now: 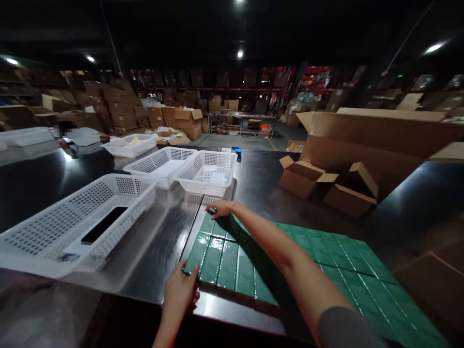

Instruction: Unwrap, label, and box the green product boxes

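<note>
head view: a dark, shiny table (253, 179) carries a flat slab of green packs (290, 261), laid edge to edge in rows and wrapped in glossy film, running from the table's middle toward its near right corner. the left hand (180, 288) sits at the slab's near left corner, close to the table's near edge, fingers extended and closed together against the side of the corner pack, thumb on top. the right hand (220, 208) reaches across to the slab's far left corner, lying flat on the packs with fingers curled over their far edge; whether it grips one pack there cannot be told. a grey sleeve (344, 328) shows on the right arm at the near edge. to the left of the slab, a big white basket (43, 232) stands by the table's left edge with a black slab (104, 224) lying in it. three more white baskets (206, 171) stand toward the far edge, two of them touching. open cardboard boxes (326, 181) lie toward the table's right side, well apart from the hands.
</note>
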